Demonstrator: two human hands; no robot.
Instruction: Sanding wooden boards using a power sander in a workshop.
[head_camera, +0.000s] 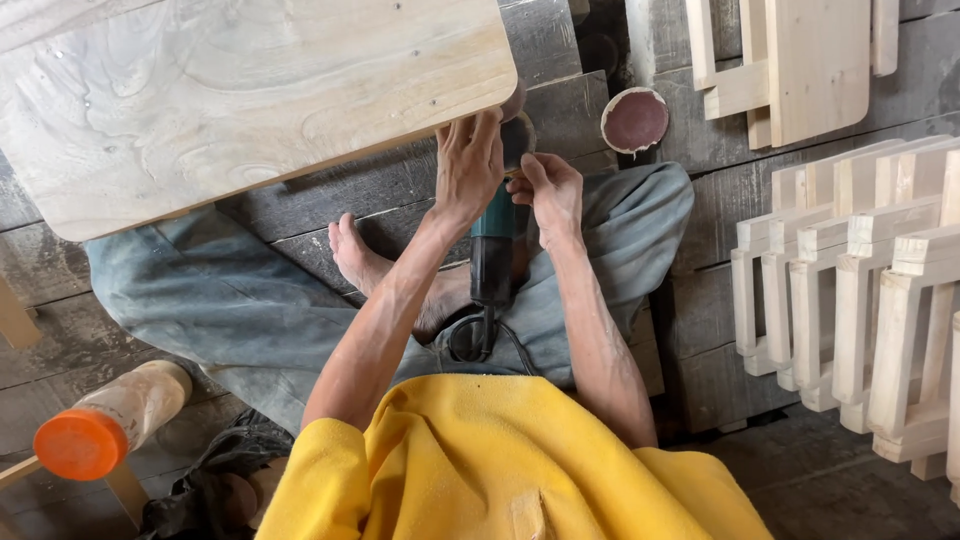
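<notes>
A green and black angle grinder lies between my legs, its head pointing away from me. My left hand rests on top of the grinder's head, fingers curled over the disc area next to the corner of a pale wooden board. My right hand grips the right side of the grinder's head, with its fingers pinched at the disc. The disc itself is mostly hidden by both hands. A loose round reddish sanding disc lies on the plank floor just beyond my right hand.
Stacked pale wooden frame parts stand at the right and another wooden assembly at top right. A plastic bottle with an orange cap lies at lower left. The grinder's black cord coils in my lap. The floor is dark planks.
</notes>
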